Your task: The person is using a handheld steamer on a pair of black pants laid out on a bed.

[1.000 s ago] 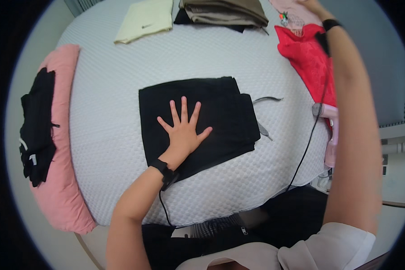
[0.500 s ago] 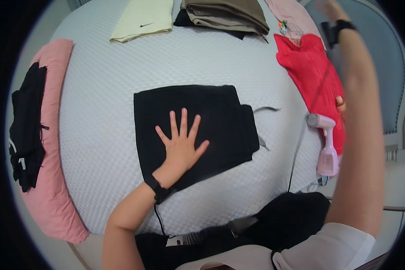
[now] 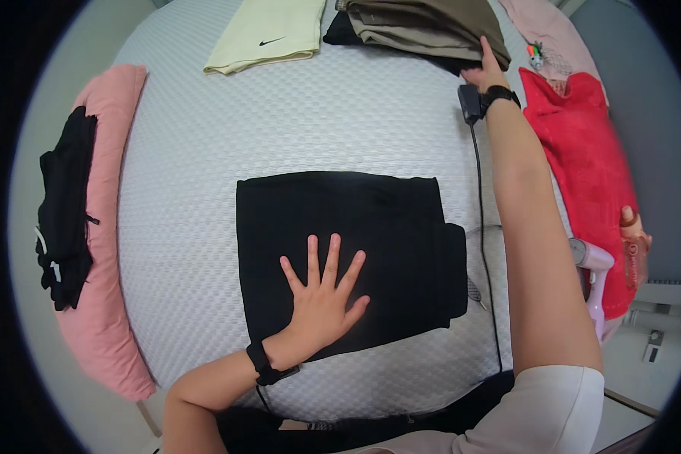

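A folded black garment (image 3: 356, 219) lies in the middle of the white quilted bed (image 3: 197, 136). My left hand (image 3: 321, 303) rests flat on its near part, fingers spread, a black band on the wrist. My right hand (image 3: 484, 72) reaches across to the far edge of the bed and touches the corner of a stack of folded olive-brown clothes (image 3: 424, 26). Its fingers are partly hidden by the stack, so I cannot tell if it grips. A black device sits on that wrist, with a thin black cable (image 3: 480, 197) trailing back toward me.
A pale yellow folded top (image 3: 268, 34) lies at the far left. A pink pillow (image 3: 110, 227) with black clothes (image 3: 64, 219) on it lines the left edge. A red garment (image 3: 583, 151) lies at the right, next to another person's hand (image 3: 632, 231) and a white handheld steamer (image 3: 594, 265).
My right hand has swung from the far right over to the olive-brown stack. My left hand stays flat on the black garment. The view has shifted closer to the bed.
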Motion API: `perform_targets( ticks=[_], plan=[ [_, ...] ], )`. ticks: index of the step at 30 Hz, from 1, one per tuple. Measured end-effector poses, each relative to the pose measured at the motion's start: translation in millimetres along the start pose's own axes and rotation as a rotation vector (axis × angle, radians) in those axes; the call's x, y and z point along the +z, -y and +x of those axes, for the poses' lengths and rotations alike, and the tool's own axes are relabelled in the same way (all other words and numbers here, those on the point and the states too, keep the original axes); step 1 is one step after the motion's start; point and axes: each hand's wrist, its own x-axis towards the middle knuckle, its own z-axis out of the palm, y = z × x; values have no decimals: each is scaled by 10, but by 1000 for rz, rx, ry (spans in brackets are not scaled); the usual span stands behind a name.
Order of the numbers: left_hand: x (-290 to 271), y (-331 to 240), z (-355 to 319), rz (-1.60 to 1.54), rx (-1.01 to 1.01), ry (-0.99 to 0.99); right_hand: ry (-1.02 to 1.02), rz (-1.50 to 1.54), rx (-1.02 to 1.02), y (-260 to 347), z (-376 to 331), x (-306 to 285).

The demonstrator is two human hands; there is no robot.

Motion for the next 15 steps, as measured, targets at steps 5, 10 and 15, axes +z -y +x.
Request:
perform_targets(
  ticks=[5,10,15],
  plan=[
    [37,25,-147,44,-80,-22,8,-1373,-643,-471,-133,515],
    [137,50,-127,60,-53,-94,-344,378,145,-661,-59,757],
    [136,-3,-60,60,-4,-217,-222,193,64,-509,-584,307]
  ],
)
